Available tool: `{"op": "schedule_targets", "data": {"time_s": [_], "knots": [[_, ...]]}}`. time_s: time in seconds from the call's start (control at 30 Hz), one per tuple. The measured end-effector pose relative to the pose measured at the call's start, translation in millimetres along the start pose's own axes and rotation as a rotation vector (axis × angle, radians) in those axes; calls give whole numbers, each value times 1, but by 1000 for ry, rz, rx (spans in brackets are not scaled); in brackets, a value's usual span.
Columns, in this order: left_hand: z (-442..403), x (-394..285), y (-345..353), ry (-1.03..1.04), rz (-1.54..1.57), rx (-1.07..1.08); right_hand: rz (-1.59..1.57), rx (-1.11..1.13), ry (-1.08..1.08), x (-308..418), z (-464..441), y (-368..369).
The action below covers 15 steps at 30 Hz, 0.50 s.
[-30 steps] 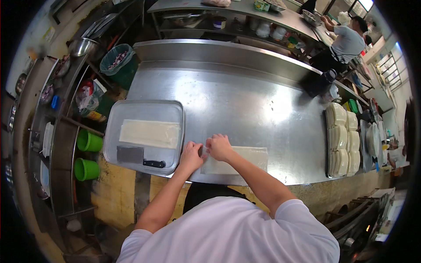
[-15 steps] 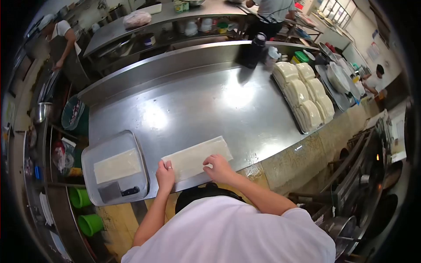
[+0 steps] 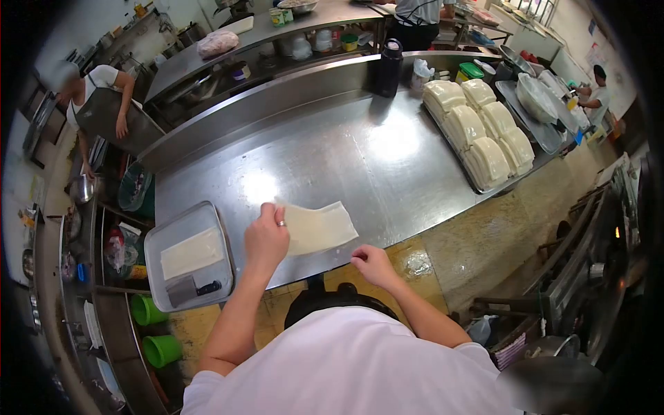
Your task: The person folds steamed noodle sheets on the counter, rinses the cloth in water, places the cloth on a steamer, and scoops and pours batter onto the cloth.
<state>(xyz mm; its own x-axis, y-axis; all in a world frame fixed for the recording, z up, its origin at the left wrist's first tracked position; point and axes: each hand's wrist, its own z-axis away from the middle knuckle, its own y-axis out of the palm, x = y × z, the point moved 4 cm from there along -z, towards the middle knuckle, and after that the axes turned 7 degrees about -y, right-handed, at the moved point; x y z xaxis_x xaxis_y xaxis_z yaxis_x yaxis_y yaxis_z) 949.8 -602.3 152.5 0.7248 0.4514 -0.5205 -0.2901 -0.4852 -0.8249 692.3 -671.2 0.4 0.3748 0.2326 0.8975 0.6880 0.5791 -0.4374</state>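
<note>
My left hand (image 3: 265, 238), a ring on one finger, pinches the left end of a thin, pale dough sheet (image 3: 318, 228). That end is lifted, and the rest extends rightward over the steel table (image 3: 304, 159). Just below the sheet's right corner, apart from it, is my right hand (image 3: 373, 265), its fingers curled closed; what they hold, if anything, is hidden. To the left, a metal tray (image 3: 153, 266) contains another flat dough sheet (image 3: 194, 254) and a cleaver (image 3: 187, 290) with a black handle.
Stacked pale dough pieces (image 3: 477, 128) fill a tray at the table's right. A black bottle (image 3: 390, 69) stands by the raised back edge. Green buckets (image 3: 162, 351) are at lower left. Co-workers are at the left (image 3: 104, 97), back (image 3: 415, 21) and far right (image 3: 597, 93).
My left hand has raised and turned the sheet's left end. My right hand has come off the sheet toward the table's front edge. The camera view has shifted slightly.
</note>
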Motion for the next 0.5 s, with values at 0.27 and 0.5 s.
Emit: {"op": "schedule_targets", "data": {"time_s": [0.27, 0.5], "knots": [[-18, -132, -45, 254, 102, 66, -351, -215, 210, -63, -27, -12], [-31, -121, -106, 190, 164, 38, -1310, -5, 221, -39, -59, 19]]}}
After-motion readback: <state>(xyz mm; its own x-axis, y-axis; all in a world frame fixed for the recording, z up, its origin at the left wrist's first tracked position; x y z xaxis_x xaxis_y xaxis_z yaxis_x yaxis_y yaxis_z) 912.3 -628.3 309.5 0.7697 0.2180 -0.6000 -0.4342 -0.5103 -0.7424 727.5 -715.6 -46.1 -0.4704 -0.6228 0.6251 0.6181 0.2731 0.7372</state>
